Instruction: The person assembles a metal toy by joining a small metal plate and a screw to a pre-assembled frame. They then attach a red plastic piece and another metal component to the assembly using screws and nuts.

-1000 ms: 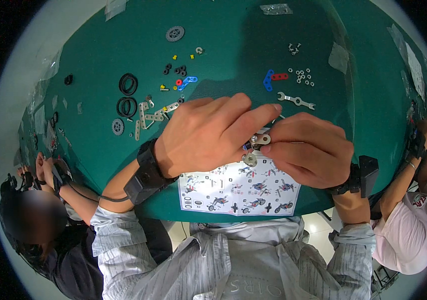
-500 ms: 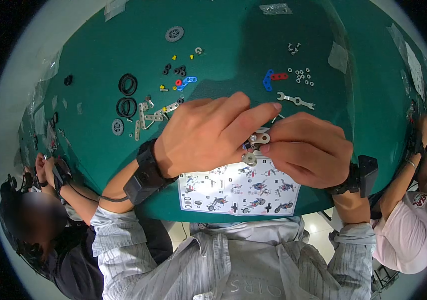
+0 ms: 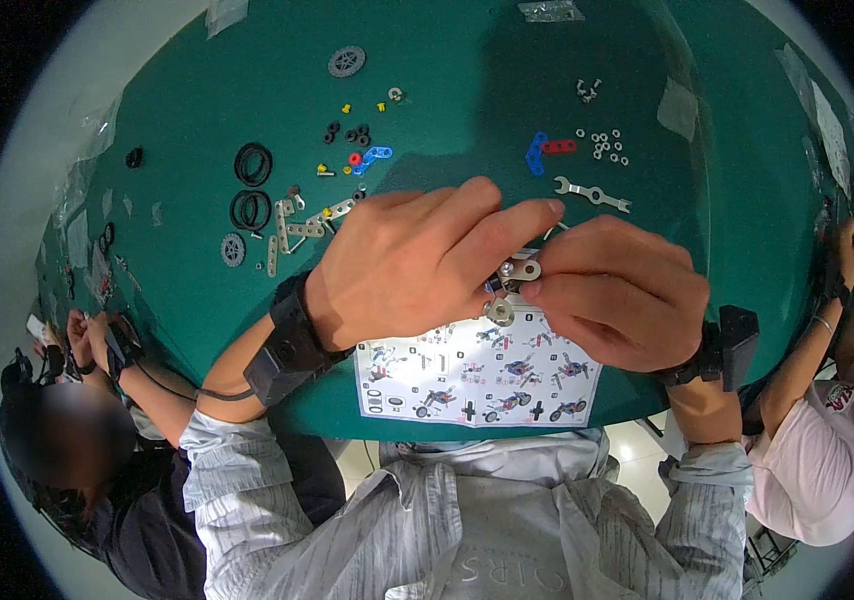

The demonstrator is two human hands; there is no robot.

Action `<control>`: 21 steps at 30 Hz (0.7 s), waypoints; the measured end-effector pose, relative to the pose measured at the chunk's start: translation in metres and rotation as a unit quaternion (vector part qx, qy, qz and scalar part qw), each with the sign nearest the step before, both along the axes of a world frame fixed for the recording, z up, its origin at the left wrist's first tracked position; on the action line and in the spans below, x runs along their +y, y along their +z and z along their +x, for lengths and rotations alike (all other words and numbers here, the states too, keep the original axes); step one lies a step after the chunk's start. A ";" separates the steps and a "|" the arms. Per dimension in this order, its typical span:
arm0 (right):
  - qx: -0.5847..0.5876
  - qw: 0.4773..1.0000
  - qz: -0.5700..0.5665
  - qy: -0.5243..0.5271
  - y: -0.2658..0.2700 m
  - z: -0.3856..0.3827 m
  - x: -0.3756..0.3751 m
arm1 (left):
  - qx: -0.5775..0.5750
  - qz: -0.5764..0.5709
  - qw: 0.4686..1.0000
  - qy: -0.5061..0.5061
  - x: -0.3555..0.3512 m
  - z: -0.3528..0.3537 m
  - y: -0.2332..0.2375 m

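Between my two hands is a small metal assembly (image 3: 524,270) with silver plates and a bolt head. My left hand (image 3: 412,265) is closed on its left side, index finger stretched across above it. From the right, my right hand (image 3: 622,295) pinches the same assembly with thumb and fingers. Both hands hide much of the part. Below them lies a printed instruction sheet (image 3: 437,385) with small pictures of models. A silver wrench (image 3: 592,194) rests just above my right hand.
Blue (image 3: 537,155) and red (image 3: 559,146) strips, nuts (image 3: 602,146) and screws (image 3: 588,92) lie at the upper right. Black rings (image 3: 253,164), metal strips (image 3: 284,227), grey wheels (image 3: 347,61) and a blue piece (image 3: 375,155) are at the left. Other people sit on both sides.
Table items and the sheet appear slightly higher in the view. My hands keep their grip on the assembly, with barely any movement of the fingers.
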State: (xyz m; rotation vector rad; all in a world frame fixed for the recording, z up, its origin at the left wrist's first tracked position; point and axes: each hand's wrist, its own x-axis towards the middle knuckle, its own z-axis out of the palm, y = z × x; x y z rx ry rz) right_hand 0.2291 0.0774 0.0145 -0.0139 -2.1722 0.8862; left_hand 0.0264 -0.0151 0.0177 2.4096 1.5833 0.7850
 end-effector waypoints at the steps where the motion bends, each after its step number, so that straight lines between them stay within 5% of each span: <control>1: 0.000 1.000 0.003 0.000 0.001 0.000 0.000 | 0.006 -0.003 1.000 -0.002 0.000 0.000 0.001; 21: -0.026 1.000 0.004 -0.006 0.003 0.003 -0.001 | 0.016 -0.002 1.000 0.004 0.000 -0.001 0.003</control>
